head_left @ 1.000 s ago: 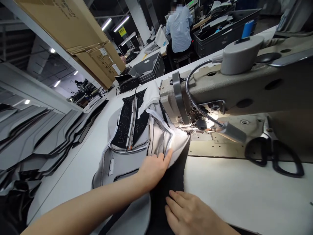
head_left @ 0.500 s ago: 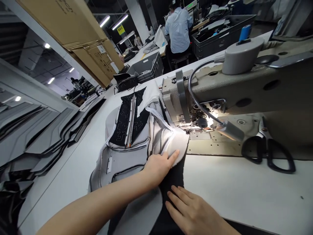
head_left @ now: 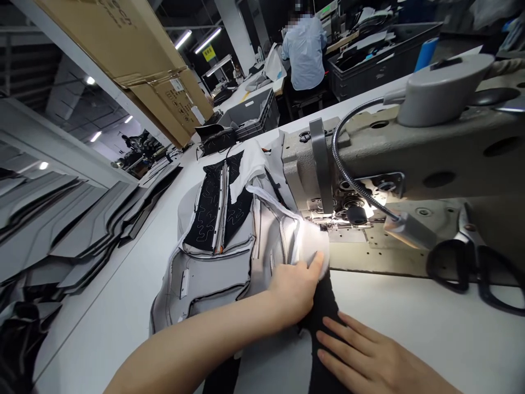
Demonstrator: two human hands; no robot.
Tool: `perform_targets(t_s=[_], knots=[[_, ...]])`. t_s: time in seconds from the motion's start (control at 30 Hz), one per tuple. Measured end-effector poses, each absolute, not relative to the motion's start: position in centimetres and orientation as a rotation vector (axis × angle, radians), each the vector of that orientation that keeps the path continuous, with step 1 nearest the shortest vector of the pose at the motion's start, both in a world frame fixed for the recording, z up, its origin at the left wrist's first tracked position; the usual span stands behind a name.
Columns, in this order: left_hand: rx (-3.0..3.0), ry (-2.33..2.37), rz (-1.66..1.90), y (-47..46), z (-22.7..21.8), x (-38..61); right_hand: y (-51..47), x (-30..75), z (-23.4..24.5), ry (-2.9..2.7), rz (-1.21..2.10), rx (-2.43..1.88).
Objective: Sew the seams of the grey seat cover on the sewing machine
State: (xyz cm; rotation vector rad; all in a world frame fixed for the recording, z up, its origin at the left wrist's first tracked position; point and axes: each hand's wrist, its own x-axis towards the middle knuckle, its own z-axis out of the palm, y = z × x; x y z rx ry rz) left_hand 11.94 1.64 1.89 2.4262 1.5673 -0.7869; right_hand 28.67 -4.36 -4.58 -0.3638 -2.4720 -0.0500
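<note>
A partly sewn cover of grey, black and white fabric (head_left: pixel 215 268) lies over the table, its white edge (head_left: pixel 309 241) reaching the sewing machine's needle area. My left hand (head_left: pixel 293 287) is on the white edge. Its index finger is stretched out over the fabric while the other fingers curl into the folds, partly hidden. Flat on a black strip of the cover (head_left: pixel 324 306), my right hand (head_left: pixel 365 350) has its fingers spread. The sewing machine (head_left: pixel 369 148) stands just beyond both hands, its lamp lighting the stitching spot.
Black-handled scissors (head_left: pixel 471 246) lie on the machine bed at right. Stacked grey panels (head_left: pixel 82 219) line the left side. A cardboard box (head_left: pixel 123 60) leans at the back left, near a grey crate (head_left: pixel 256 117). A person in a light blue shirt (head_left: pixel 305 52) sits farther back.
The view has shifted, so the machine and scissors appear farther right. The white edge remains at the needle area, with both hands on the cover. My right hand's fingers are spread a little wider.
</note>
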Motion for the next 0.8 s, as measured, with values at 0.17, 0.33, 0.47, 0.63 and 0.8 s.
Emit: perform_targets(t_s=[0.17, 0.33, 0.47, 0.63, 0.8], knots=[[2.483, 1.625, -0.805, 3.0, 1.7, 13.0, -2.5, 30.3, -4.6, -2.554, 0.043, -0.356], [2.622, 1.62, -0.696, 4.6, 1.0, 13.3, -0.9, 30.8, -6.5, -2.553, 0.211, -0.434], [2.643, 1.56, -0.673, 5.1, 1.7, 13.3, 0.6, 31.4, -6.5, -2.545, 0.28, -0.46], [2.504, 1.472, -0.797, 5.6, 3.7, 12.9, 1.5, 31.3, -5.9, -2.546, 0.24, -0.482], [2.488, 1.436, -0.665, 6.4, 3.2, 13.5, 3.0, 30.6, -5.7, -2.549, 0.245, -0.474]])
